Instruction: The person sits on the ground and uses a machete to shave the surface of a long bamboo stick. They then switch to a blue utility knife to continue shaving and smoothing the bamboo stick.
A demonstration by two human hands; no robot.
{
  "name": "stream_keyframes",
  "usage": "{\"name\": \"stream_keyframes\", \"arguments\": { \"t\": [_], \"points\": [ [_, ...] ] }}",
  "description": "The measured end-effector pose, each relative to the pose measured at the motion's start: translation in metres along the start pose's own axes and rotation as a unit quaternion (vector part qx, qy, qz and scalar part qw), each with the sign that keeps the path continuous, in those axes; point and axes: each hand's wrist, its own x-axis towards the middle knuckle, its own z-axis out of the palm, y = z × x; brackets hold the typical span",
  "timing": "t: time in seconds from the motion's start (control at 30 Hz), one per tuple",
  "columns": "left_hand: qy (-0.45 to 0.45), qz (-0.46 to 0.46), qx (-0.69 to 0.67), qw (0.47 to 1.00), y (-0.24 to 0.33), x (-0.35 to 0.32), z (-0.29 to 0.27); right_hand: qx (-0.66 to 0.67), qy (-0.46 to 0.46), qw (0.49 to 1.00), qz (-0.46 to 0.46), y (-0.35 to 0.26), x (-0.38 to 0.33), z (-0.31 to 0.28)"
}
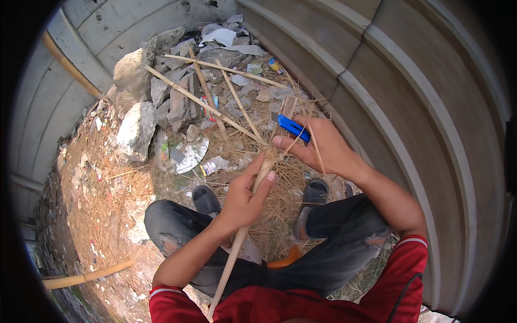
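My left hand (241, 200) is closed around a long pale bamboo stick (230, 264), which slants from my lap up and away between my knees. A blue box cutter (293, 128) sits in my right hand (329, 146), its dark blade pointing up and to the left. My right thumb lies close to the stick's far end, where thin shavings hang and curl; whether it touches the stick I cannot tell. Just beyond the cutter is a split piece of wood (287, 105). Straw-like shavings (280, 202) cover the ground beneath both hands.
Several peeled sticks (202, 103) lie across rubble and litter ahead. Large broken concrete chunks (137, 129) stand to the left. A ribbed metal wall (420, 124) rises close on my right, and a panelled wall (43, 102) bounds the left. A bamboo pole (89, 275) lies at lower left.
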Motion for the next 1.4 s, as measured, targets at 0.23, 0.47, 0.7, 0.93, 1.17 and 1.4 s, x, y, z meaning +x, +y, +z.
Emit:
{"name": "stream_keyframes", "arguments": {
  "t": [0.23, 0.47, 0.7, 0.93, 1.17, 1.4],
  "points": [
    [0.024, -0.03, -0.047, 0.998, 0.003, 0.004, -0.018, -0.1, -0.089, 0.991, -0.023, -0.004, -0.006, 0.014],
    [0.006, 0.001, 0.142, 0.99, -0.017, -0.012, -0.036, -0.139, 0.045, 0.984, 0.105, 0.075, 0.052, 0.005],
    [0.029, -0.096, 0.117, 0.988, -0.022, -0.022, -0.046, -0.083, 0.01, 0.979, 0.186, 0.094, 0.026, -0.024],
    [-0.017, -0.114, 0.001, 0.993, 0.0, -0.017, -0.056, -0.336, -0.4, 0.832, 0.185, 0.111, 0.029, 0.014],
    [-0.067, -0.108, -0.043, 0.991, -0.004, -0.011, -0.058, -0.081, -0.095, 0.986, 0.114, 0.084, 0.044, 0.003],
    [-0.117, -0.116, -0.089, 0.982, -0.002, -0.001, -0.049, 0.284, -0.212, 0.919, 0.171, 0.014, 0.025, 0.038]
  ]
}}
